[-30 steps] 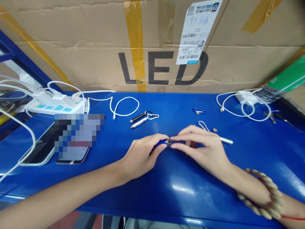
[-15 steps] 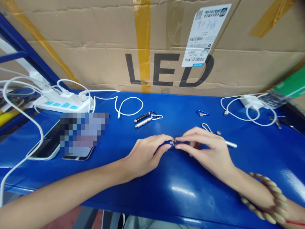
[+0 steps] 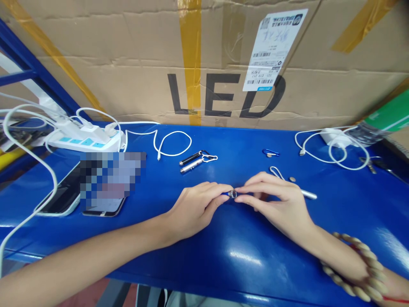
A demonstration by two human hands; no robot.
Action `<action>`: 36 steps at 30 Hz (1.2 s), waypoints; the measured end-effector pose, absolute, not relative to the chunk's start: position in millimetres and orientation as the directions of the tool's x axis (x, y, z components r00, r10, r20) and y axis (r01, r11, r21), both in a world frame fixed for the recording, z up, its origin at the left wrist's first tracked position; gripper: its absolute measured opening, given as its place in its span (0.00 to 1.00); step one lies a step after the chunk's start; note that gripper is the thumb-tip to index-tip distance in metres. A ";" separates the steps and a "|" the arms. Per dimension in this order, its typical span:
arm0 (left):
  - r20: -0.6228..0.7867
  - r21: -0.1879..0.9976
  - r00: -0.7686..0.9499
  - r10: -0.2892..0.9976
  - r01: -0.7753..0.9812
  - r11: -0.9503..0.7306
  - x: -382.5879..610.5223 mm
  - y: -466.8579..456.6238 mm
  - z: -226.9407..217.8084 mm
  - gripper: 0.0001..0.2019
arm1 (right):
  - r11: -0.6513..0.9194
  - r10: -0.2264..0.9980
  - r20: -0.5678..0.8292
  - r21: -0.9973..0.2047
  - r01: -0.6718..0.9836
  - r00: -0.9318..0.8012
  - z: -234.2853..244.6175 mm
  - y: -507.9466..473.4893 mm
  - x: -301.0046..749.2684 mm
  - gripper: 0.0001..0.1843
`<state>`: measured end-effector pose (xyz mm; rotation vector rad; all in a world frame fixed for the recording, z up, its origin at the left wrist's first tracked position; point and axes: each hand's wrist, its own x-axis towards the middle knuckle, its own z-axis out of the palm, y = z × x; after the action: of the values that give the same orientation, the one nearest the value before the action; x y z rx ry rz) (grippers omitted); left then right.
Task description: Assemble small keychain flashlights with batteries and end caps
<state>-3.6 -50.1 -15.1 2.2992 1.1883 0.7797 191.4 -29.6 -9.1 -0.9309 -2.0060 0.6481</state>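
Note:
My left hand [image 3: 194,209] is closed around a small blue pen-shaped flashlight [image 3: 227,194], of which only the tip shows past the fingers. My right hand [image 3: 275,200] pinches a small silver round part [image 3: 234,194] against that tip with thumb and forefinger. Both hands rest on the blue table [image 3: 223,256]. Just behind my right hand lie a silver tube [image 3: 308,194], a white cord loop [image 3: 275,172] and a small button cell [image 3: 292,179].
Two small flashlights on key rings [image 3: 194,158] lie behind my left hand. A blue clip [image 3: 271,152] sits further back. Phones [image 3: 64,194], a power strip [image 3: 84,138] and white cables [image 3: 169,143] are at left, a charger with cable [image 3: 332,140] at right. A cardboard box [image 3: 207,64] walls the back.
My left fingers have slid forward over the blue flashlight, so less of it shows. The hands have otherwise stayed in the same place while the camera view shifted slightly.

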 end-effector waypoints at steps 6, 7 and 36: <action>0.200 0.656 0.493 0.847 0.575 -0.489 -2.2 -49.4 -11.4 0.13 | 0.569 0.812 0.434 -0.735 0.368 -0.390 -9.1 -29.7 191.1 0.05; 0.181 0.669 0.495 0.850 0.571 -0.475 -1.8 -49.5 -10.8 0.13 | 0.561 0.817 0.425 -0.744 0.364 -0.389 -9.3 -29.5 191.1 0.05; 0.321 0.618 0.564 0.761 0.484 -0.619 -5.1 -46.1 -24.0 0.06 | 0.211 0.920 0.065 -0.913 0.350 -0.387 -15.7 -30.5 183.1 0.11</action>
<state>-5.1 -46.1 -24.0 2.3331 1.0016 0.7963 183.1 -30.5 -15.7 -1.1764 -1.8558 1.1526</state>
